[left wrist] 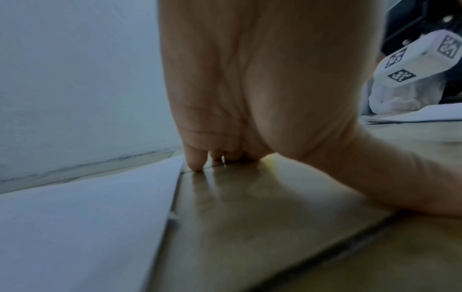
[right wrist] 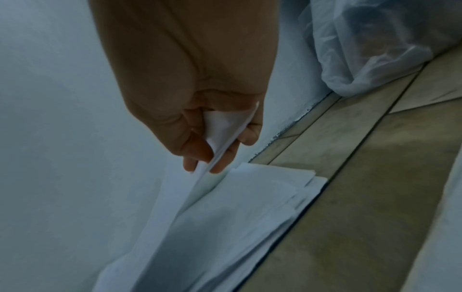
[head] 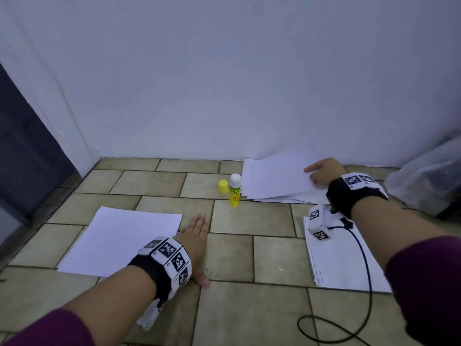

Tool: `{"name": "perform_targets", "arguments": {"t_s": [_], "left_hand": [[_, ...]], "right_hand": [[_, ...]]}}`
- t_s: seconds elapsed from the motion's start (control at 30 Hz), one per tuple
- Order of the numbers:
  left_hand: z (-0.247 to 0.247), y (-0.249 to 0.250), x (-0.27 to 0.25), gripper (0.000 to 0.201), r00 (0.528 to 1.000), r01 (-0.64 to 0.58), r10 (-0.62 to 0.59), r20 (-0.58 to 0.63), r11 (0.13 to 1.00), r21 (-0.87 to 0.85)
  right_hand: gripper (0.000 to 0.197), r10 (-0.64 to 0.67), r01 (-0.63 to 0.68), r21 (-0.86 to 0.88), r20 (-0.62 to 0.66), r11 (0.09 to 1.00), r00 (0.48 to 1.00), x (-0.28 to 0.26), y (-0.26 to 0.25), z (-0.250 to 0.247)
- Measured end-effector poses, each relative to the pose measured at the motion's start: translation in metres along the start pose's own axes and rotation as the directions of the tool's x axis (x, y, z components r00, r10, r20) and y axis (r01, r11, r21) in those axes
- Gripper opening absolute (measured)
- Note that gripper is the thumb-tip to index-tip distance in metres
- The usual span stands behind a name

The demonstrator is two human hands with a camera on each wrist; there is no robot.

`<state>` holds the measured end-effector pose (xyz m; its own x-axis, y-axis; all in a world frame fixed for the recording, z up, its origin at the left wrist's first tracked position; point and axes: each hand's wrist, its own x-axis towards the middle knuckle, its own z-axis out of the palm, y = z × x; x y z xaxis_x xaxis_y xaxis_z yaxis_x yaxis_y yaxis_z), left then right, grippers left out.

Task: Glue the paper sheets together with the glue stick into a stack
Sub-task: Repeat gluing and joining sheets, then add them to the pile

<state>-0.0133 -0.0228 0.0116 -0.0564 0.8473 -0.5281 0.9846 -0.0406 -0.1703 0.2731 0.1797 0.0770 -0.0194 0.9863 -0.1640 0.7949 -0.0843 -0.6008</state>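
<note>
A single white sheet (head: 119, 240) lies on the tiled floor at the left. My left hand (head: 197, 236) rests flat on the tiles just right of it, fingers straight (left wrist: 197, 162). An uncapped yellow glue stick (head: 235, 189) stands upright in the middle, its yellow cap (head: 223, 186) beside it. Against the wall at the right lies a loose pile of white sheets (head: 274, 181). My right hand (head: 321, 171) pinches the edge of the top sheet (right wrist: 225, 130) of that pile between thumb and fingers, lifting that edge off the rest (right wrist: 250, 207).
Another stack of white sheets (head: 344, 265) lies near right, under my right forearm, with a black cable (head: 366, 270) across it. A clear plastic bag (head: 429, 176) sits at the far right by the wall. A dark door (head: 27, 156) stands at the left.
</note>
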Motion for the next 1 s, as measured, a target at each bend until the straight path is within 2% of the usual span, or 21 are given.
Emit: {"name": "perform_targets", "arguments": {"t_s": [0.1, 0.2, 0.33, 0.5, 0.6, 0.7, 0.8, 0.9, 1.0], "left_hand": [[0.001, 0.000, 0.000, 0.148, 1.000, 0.007, -0.007, -0.001, 1.000, -0.024], [0.001, -0.001, -0.001, 0.148, 1.000, -0.007, 0.007, 0.006, 0.999, -0.036], [-0.001, -0.002, -0.001, 0.149, 0.999, -0.016, 0.018, 0.029, 0.998, -0.064], [-0.001, -0.003, -0.001, 0.149, 0.999, -0.027, 0.029, 0.026, 0.997, -0.071], [-0.001, -0.002, -0.001, 0.150, 0.999, -0.027, 0.029, 0.028, 0.998, -0.060], [-0.002, -0.001, -0.001, 0.149, 0.999, -0.021, 0.023, 0.038, 0.998, -0.066], [-0.002, -0.002, 0.000, 0.149, 0.999, -0.019, 0.021, 0.040, 0.998, -0.068], [-0.001, -0.002, 0.000, 0.150, 0.999, -0.018, 0.021, 0.044, 0.998, -0.060], [-0.003, -0.003, -0.002, 0.150, 0.998, -0.031, 0.035, 0.056, 0.998, -0.057]], "right_hand": [[0.023, 0.011, -0.003, -0.123, 0.066, 0.992, 0.998, 0.001, -0.007, 0.006], [0.031, 0.009, 0.030, -0.279, 0.138, 0.960, 0.990, 0.004, -0.012, 0.014], [0.041, 0.019, 0.043, -0.340, 0.178, 0.939, 0.984, 0.016, -0.007, 0.028], [0.052, 0.083, -0.005, -0.375, 0.191, 0.927, 0.978, 0.021, 0.008, 0.028], [0.047, 0.098, -0.033, -0.300, 0.203, 0.953, 0.974, 0.023, 0.020, 0.025], [0.036, 0.055, -0.008, -0.228, 0.201, 0.974, 0.978, 0.020, 0.022, 0.020], [0.057, -0.013, 0.028, -0.119, 0.126, 0.992, 0.992, 0.020, 0.025, 0.012], [0.069, -0.030, 0.056, -0.216, 0.121, 0.975, 0.992, -0.004, 0.015, -0.002], [0.073, -0.017, 0.105, -0.351, 0.244, 0.931, 0.970, -0.045, 0.011, -0.006]]}}
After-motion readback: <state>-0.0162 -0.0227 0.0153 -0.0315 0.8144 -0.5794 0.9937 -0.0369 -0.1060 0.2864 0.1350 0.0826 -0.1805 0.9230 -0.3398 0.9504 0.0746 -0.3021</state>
